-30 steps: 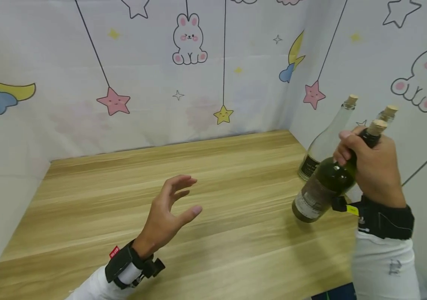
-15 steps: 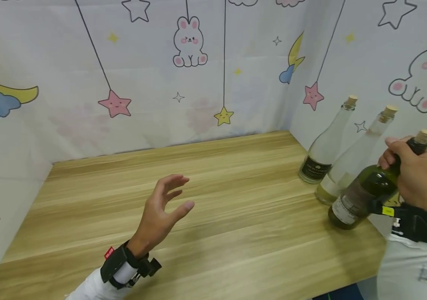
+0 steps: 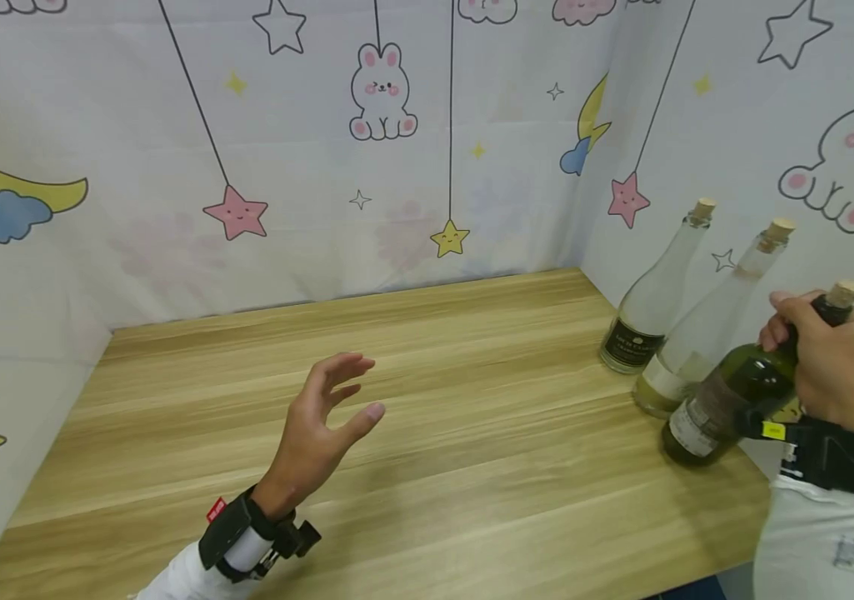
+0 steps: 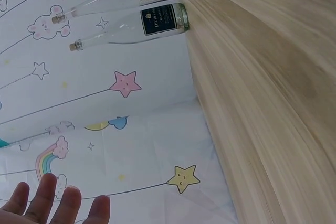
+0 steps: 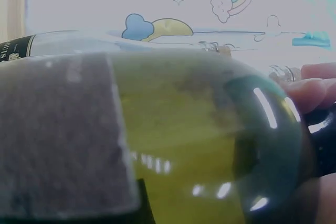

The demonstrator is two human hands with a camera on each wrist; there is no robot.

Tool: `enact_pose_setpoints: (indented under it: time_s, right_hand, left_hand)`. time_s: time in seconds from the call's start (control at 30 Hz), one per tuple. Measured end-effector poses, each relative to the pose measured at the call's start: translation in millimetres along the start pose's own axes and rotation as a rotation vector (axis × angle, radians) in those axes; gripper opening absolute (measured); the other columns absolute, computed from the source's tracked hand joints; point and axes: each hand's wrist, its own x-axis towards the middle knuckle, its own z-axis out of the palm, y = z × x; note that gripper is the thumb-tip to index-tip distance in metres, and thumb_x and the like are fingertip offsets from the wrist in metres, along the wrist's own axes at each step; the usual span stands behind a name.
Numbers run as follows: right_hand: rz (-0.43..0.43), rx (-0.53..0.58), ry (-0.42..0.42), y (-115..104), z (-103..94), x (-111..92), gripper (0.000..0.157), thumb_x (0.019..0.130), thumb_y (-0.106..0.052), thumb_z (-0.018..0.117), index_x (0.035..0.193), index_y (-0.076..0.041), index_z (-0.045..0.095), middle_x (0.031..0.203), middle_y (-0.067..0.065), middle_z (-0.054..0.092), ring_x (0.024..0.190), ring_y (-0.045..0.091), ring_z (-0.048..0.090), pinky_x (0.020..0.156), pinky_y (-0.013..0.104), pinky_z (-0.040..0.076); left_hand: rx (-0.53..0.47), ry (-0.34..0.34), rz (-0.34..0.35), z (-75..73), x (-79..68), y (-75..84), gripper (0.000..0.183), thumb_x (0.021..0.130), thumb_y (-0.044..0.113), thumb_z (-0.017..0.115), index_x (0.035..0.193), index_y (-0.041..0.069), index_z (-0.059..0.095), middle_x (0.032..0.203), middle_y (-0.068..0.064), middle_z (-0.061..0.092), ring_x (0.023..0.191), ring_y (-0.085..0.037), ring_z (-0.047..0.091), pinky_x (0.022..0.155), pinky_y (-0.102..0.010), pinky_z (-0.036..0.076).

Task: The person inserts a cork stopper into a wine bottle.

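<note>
My right hand [image 3: 842,362] grips the neck of a dark green wine bottle [image 3: 749,379] with a cork stopper and a grey and white label. Its base appears to be on the table, at the front of a row of bottles. Behind it stands a clear bottle [image 3: 711,321] with a pale label and yellowish bottom. Farthest back is another clear bottle [image 3: 655,292] with a black label; both are corked. In the right wrist view the green bottle [image 5: 184,129] fills the foreground. My left hand [image 3: 314,433] hovers over the table, holding nothing, its fingers apart and loosely bent.
The wood-grain table [image 3: 397,375] meets a white printed fabric wall [image 3: 307,150] at the back. Another fabric wall [image 3: 741,133] rises on the right, close behind the bottles. A dark item [image 3: 692,590] shows below the table's front edge.
My right hand has carried the green bottle to the right, in front of the two clear bottles, and is now almost still. My left hand has drifted slightly left.
</note>
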Motion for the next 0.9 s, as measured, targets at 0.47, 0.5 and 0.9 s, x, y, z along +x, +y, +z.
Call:
enact_pose_setpoints:
  time_s: [0.47, 0.5, 0.9]
  right_hand:
    - [-0.047, -0.004, -0.037, 8.8, 5.6, 1.7, 0.022, 0.087, 0.006, 0.074, 0.072, 0.009, 0.059, 0.057, 0.011, 0.059, 0.045, 0.02, 0.06, 0.044, 0.025, 0.055]
    - [-0.048, 0.006, -0.042, 8.4, 4.8, 1.5, 0.019, 0.087, 0.006, 0.074, 0.074, 0.009, 0.06, 0.058, 0.012, 0.061, 0.047, 0.021, 0.062, 0.045, 0.025, 0.057]
    - [-0.435, -0.854, 0.414, -26.6, 31.6, -36.5, 0.071, 0.092, -0.044, 0.066, 0.15, -0.018, 0.035, 0.153, 0.001, 0.038, 0.142, 0.015, 0.033, 0.123, 0.028, 0.021]
  left_hand:
    - [0.009, 0.014, -0.005, -2.8, -0.8, 0.2, 0.063, 0.089, -0.001, 0.072, 0.143, 0.01, 0.041, 0.14, -0.011, 0.053, 0.132, -0.027, 0.05, 0.108, -0.054, 0.044]
    - [0.014, 0.016, -0.009, -2.8, -0.9, 0.1, 0.062, 0.089, -0.001, 0.072, 0.143, 0.01, 0.042, 0.14, -0.01, 0.054, 0.132, -0.026, 0.05, 0.108, -0.054, 0.043]
    - [0.215, 0.086, -0.018, -13.8, -1.2, 0.6, 0.056, 0.09, 0.009, 0.074, 0.14, 0.01, 0.049, 0.141, -0.009, 0.053, 0.133, -0.029, 0.047, 0.109, -0.059, 0.038]
